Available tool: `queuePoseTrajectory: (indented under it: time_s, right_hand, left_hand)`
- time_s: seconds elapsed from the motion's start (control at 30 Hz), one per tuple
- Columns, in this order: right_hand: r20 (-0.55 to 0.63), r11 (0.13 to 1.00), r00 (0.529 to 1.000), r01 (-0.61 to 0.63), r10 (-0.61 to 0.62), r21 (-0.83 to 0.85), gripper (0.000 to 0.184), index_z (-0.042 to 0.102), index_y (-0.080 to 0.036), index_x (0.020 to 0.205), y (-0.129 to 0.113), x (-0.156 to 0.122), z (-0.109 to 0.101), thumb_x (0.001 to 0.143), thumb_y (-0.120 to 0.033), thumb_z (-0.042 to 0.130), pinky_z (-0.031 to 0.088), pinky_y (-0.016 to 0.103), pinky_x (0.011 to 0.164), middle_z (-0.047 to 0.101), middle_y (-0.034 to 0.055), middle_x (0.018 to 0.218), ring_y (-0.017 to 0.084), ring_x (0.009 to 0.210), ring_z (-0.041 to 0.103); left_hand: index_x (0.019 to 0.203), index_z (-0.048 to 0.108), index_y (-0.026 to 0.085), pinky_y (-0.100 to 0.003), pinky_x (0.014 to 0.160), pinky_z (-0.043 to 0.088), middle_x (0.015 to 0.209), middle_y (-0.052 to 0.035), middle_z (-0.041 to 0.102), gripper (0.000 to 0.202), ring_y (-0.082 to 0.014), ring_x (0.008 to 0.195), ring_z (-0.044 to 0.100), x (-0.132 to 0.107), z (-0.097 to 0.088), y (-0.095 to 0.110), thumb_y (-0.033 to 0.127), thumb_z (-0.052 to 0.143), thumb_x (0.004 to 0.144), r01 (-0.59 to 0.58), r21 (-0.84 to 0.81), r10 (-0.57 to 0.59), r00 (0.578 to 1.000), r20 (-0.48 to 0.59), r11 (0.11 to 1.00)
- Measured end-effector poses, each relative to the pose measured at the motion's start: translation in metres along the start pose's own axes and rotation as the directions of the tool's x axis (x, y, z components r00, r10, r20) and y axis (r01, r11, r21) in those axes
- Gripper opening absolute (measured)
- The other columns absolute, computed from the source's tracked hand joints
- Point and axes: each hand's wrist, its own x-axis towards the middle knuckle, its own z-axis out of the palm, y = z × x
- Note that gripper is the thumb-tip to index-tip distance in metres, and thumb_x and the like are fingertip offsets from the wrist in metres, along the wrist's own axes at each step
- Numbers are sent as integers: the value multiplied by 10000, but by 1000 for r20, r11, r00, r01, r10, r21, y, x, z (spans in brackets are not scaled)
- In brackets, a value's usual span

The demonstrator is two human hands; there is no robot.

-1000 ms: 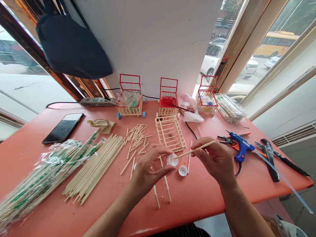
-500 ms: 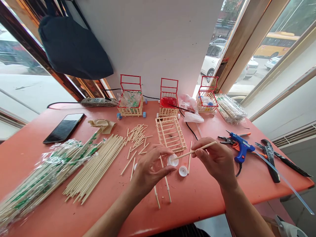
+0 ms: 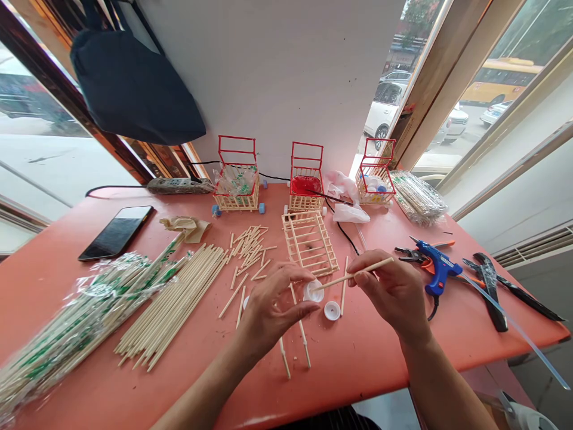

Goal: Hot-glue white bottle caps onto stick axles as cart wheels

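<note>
Between thumb and fingers, my left hand (image 3: 280, 298) grips a white bottle cap (image 3: 314, 291), its hollow side turned to the right. My right hand (image 3: 389, 289) pinches a thin wooden stick (image 3: 353, 274), whose left end reaches into the cap. Whether the tip passes through the cap cannot be seen. Another white cap (image 3: 332, 310) lies on the table just below the stick. Beyond my hands rests a small frame of glued sticks (image 3: 310, 242). Two longer sticks with joints (image 3: 301, 334) lie under and in front of my left hand, partly hidden by it.
Short cut sticks (image 3: 250, 245), a row of long sticks (image 3: 172, 307) and bagged sticks (image 3: 85, 316) lie left. A blue glue gun (image 3: 441, 269) and black-handled pliers (image 3: 491, 292) lie right. Small stick carts (image 3: 237, 194) stand at the back. A phone (image 3: 116, 233) lies far left.
</note>
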Motion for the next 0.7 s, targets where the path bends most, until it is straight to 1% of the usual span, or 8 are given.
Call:
queuePoseTrajectory:
  time_s: [0.37,0.57,0.7]
  right_hand:
    - [9,1000,1000,-1,1,15,83,710,-218,933,-1,1,1,999,-245,665,485,273,565,724,2,750,139,630,653]
    - [13,1000,1000,-6,6,27,106,715,-214,957,-2,0,0,1016,-258,638,491,278,577,731,21,807,141,653,659]
    - [19,999,1000,-18,18,26,120,715,-212,951,-4,-1,0,1019,-265,633,497,289,586,727,27,789,152,656,661]
  left_hand:
    - [1107,680,244,-324,904,509,1062,-49,726,261,-221,1032,668,0,0,0,375,772,901,-2,2,2,1000,0,1000]
    - [1111,676,238,-338,904,510,1065,-62,725,276,-228,1030,669,0,0,-1,402,760,906,-5,3,5,1000,-1,1000]
    - [1108,676,235,-337,908,508,1066,-63,723,275,-228,1033,668,0,0,-1,408,756,908,7,4,-7,1000,10,1000]
